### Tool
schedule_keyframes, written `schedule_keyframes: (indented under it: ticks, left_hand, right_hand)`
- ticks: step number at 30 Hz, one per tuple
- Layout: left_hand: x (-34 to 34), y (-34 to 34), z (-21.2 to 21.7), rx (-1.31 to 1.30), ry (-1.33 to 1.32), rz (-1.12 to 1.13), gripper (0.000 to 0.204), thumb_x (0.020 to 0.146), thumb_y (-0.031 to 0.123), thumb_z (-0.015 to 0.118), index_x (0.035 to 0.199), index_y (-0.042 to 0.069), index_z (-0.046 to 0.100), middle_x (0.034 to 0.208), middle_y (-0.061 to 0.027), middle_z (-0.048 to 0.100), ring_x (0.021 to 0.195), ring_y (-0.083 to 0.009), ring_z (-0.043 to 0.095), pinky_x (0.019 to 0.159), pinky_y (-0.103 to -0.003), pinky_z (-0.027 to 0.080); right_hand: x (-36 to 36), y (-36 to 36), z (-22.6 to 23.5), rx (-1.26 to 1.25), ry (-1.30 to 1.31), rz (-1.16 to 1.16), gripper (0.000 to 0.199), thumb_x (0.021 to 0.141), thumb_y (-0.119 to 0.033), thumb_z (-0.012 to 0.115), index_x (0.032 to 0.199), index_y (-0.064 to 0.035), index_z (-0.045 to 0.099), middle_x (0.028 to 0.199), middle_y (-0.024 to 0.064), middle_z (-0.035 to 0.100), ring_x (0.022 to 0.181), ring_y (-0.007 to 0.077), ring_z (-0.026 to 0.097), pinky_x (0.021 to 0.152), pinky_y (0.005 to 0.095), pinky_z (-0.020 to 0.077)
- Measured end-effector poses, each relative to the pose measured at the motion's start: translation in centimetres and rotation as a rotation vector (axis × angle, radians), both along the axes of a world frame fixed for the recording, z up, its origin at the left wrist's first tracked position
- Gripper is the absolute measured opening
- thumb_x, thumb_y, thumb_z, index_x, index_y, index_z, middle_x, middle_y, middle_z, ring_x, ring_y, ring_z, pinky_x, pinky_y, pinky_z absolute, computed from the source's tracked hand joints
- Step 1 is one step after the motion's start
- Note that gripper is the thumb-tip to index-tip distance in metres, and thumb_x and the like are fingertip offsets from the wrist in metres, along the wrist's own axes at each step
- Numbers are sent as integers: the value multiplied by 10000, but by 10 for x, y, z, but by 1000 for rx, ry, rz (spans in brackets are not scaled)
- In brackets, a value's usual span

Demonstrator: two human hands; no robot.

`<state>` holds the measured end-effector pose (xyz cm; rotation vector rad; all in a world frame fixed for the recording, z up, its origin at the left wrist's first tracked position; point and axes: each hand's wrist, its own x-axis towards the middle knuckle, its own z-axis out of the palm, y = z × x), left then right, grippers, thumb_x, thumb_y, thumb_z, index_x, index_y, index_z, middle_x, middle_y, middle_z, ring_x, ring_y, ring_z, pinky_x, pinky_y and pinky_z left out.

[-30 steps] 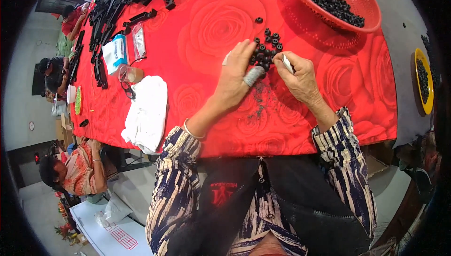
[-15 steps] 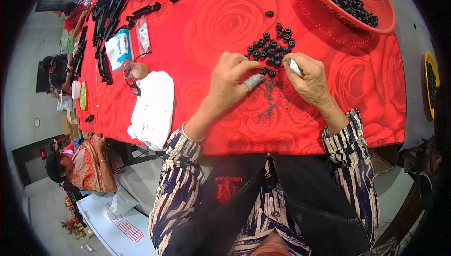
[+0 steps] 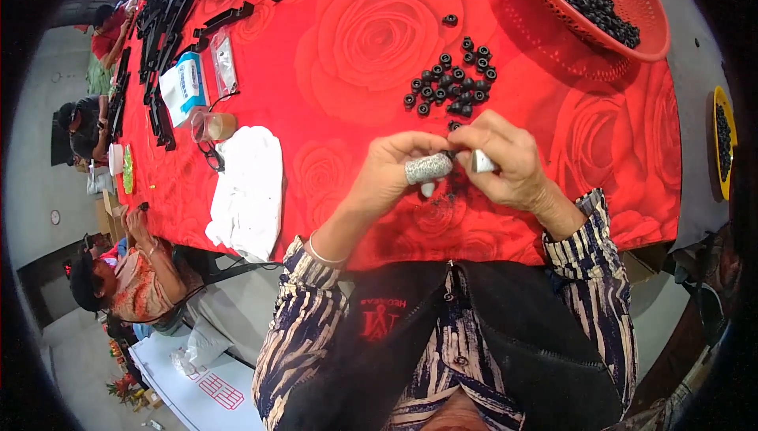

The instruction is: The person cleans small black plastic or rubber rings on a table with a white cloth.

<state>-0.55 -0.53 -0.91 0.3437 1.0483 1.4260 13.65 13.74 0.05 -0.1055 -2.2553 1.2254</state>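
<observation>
My left hand [image 3: 388, 164] is closed in a pinch on a small black round part [image 3: 449, 157], mostly hidden by the fingers. Its thumb wears a speckled grey cover [image 3: 427, 169]. My right hand [image 3: 509, 164] meets it from the other side, fingers curled round a small tool with a whitish end [image 3: 483, 161]; the working end is hidden. Just beyond both hands lies a loose pile of similar black ring-shaped parts [image 3: 458, 77], with one part [image 3: 450, 20] apart at the far side. Dark crumbs [image 3: 439, 211] are scattered on the red rose-patterned tablecloth [image 3: 371, 44] below my hands.
A red plastic basket [image 3: 657, 36] of black parts stands at the far right. Toward the left are a white cloth [image 3: 246, 194], a cup [image 3: 222, 124], scissors [image 3: 211, 156], a tissue box [image 3: 183, 90] and long black pieces [image 3: 170, 28]. Several people sit along the left side.
Both hands have come nearer to me and together, away from the pile. My left hand now pinches a black part, where its thumb and fingers were apart beside the pile.
</observation>
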Motion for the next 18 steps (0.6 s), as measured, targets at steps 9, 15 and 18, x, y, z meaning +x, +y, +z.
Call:
schedule_keyframes:
  ticks: [9,15,18]
  left_hand:
    - [4,-8,-16,141,-116,92,245,839,36,630,1073,-25,590,868,-91,636,701,-130,608,584,-232,510]
    - [1,-8,1,98,-115,-19,338,823,33,647,1132,-14,519,951,-101,624,750,-132,616,623,-237,511]
    - [-3,-13,3,121,-159,-90,400,818,36,654,1170,-2,467,964,-103,619,757,-132,616,622,-233,509]
  right_hand:
    - [-2,-14,-7,49,42,55,328,607,34,672,924,-7,602,759,107,540,632,247,589,534,319,464]
    - [0,-7,0,-26,-18,127,355,625,27,695,970,-7,620,754,92,550,617,221,582,511,307,451]
    - [-2,-10,2,-18,-41,216,379,633,10,725,999,-4,627,764,89,565,617,198,585,502,298,448]
